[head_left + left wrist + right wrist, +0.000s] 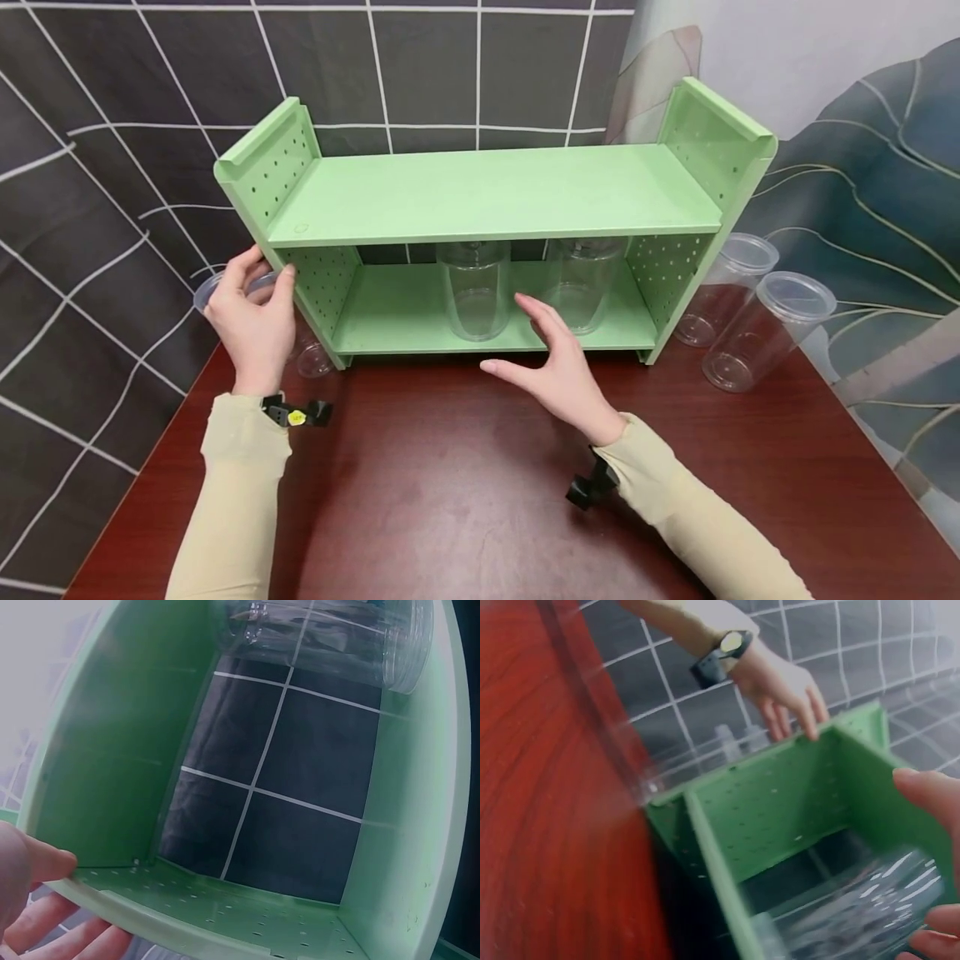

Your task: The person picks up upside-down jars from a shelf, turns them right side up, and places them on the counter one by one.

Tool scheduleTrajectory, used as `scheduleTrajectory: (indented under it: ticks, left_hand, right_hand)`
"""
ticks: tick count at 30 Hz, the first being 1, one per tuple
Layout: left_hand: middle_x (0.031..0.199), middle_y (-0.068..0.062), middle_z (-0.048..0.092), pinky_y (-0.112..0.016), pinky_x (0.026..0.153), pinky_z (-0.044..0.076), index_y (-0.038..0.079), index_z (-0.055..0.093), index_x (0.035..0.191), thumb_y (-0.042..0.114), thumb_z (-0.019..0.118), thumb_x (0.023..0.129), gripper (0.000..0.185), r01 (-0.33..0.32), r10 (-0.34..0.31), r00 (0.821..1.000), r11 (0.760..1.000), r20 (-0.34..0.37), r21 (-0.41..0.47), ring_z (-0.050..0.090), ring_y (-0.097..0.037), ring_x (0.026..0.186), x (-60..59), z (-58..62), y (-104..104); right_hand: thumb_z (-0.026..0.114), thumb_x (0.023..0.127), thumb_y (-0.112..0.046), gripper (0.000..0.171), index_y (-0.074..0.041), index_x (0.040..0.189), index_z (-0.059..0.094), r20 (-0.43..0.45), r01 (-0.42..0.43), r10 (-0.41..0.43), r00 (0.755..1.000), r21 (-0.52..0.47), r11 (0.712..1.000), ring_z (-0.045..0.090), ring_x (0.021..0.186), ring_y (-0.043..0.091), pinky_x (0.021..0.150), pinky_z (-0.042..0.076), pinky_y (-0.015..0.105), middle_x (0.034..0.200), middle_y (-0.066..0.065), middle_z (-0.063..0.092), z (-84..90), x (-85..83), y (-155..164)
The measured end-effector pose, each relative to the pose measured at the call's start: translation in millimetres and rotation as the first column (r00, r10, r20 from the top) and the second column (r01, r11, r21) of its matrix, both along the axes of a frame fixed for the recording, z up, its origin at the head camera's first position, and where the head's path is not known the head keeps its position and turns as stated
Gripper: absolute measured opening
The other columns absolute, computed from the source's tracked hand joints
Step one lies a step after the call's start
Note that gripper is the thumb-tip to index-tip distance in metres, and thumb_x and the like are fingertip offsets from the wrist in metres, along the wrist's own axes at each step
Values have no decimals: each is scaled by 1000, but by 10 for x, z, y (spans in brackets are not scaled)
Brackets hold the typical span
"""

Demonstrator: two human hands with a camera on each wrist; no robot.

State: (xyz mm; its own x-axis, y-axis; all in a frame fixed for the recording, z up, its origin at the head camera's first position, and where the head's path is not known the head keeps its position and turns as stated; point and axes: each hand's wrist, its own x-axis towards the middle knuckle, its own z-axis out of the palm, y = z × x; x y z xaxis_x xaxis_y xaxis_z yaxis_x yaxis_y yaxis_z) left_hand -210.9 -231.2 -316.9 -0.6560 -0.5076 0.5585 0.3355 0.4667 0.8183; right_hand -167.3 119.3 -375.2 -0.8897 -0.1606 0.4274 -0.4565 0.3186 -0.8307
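- Left hand [253,325] at 9 o'clock of the green shelf [487,196], fingers curled round a clear cup [225,287] at the rim; thumb presses the shelf's left perforated side panel [324,279]. Looks like a pick from the stack outside that panel.
- A second clear cup [315,360] stands just below that hand, at the shelf's front-left foot.
- Right hand [558,367] at 6 o'clock of the shelf, fingers straight and spread, holding nothing, hovering just in front of the lower tier. Reads as a release posture, palm toward the cups.
- Two clear cups on the lower tier: one centre [475,292], one to its right [581,279], side by side, upright.
- Two lidded cups [750,321] at 3 o'clock outside the shelf, on the dark red table [450,500], tilted in the wide lens.
- Hard to tell: the held cup is mostly hidden behind the fingers. Upper rims of the tier cups hidden by the top board.
- Right wrist view is blurred; cup there reads as a smear.
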Motion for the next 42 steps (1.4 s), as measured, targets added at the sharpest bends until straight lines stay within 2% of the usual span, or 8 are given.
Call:
scheduleTrajectory:
  ticks: [3, 6, 10, 13, 17, 21, 31, 42]
  left_hand:
    - [111, -11, 73, -20, 80, 58, 13, 72, 126, 12, 78, 91, 36, -6, 6, 1000, 1000, 5, -2, 67, 0, 79, 13, 7, 1]
    - [112, -11, 72, -20, 80, 58, 13, 72, 126, 11, 77, 91, 36, -2, 2, 1000, 1000, 4, -1, 68, -1, 80, 17, 15, 8]
    - [112, -12, 73, -19, 80, 58, 12, 72, 126, 11, 77, 91, 36, 5, -5, 1000, 1000, -5, -10, 68, -2, 80, 10, 22, 20]
    - [112, -11, 73, -19, 79, 58, 13, 72, 127, 11, 77, 91, 36, 1, -1, 1000, 1000, -3, -16, 68, -3, 81, 11, 19, 24]
    - [113, -11, 73, -20, 80, 58, 13, 72, 127, 10, 76, 91, 36, -5, 5, 1000, 1000, 1, -13, 69, -6, 83, 11, 13, 21]
    - [113, -11, 73, -20, 80, 58, 12, 72, 127, 10, 76, 91, 36, -9, 9, 1000, 1000, 2, -13, 69, -6, 83, 0, 2, 17]
    - [113, -10, 74, -19, 79, 57, 11, 72, 127, 9, 76, 91, 36, -16, 16, 1000, 1000, -4, -18, 68, -4, 82, 1, -7, 25]
    - [114, -10, 73, -20, 80, 57, 13, 71, 129, 10, 75, 92, 37, -19, 19, 1000, 1000, 5, 5, 68, -2, 81, 10, -3, 38]
  right_hand:
    - [90, 78, -40, 96, -12, 155, 41, 70, 48, -46, 996, -17, 999, 37, 141, 11, 117, 32, 31, 155, -3, 41, -102, -121, -105]
    - [91, 76, -42, 100, -11, 155, 39, 102, 120, -118, 988, -15, 993, 39, 141, 14, 115, 34, 30, 154, 0, 43, -167, -251, -199]
    - [92, 74, -42, 103, -10, 155, 38, 111, 205, -198, 974, -57, 977, 40, 141, 18, 114, 36, 30, 153, 3, 43, -204, -412, -324]
    - [93, 73, -42, 107, -10, 157, 34, 123, 236, -224, 967, -95, 967, 39, 142, 18, 114, 35, 29, 155, 4, 41, -220, -497, -414]
    - [93, 73, -41, 108, -10, 157, 33, 111, 267, -256, 960, -98, 959, 41, 140, 22, 113, 37, 31, 155, 4, 42, -242, -566, -509]
    - [93, 73, -38, 106, -8, 155, 35, 77, 297, -291, 954, -81, 951, 44, 136, 26, 111, 38, 34, 152, 8, 45, -261, -611, -564]
    - [92, 74, -36, 99, -7, 152, 38, 22, 326, -325, 945, -67, 943, 48, 129, 21, 107, 41, 34, 146, 8, 49, -338, -683, -594]
    - [93, 73, -34, 97, -7, 151, 42, 15, 294, -294, 956, -55, 954, 51, 120, 21, 101, 46, 32, 141, 7, 50, -302, -561, -555]
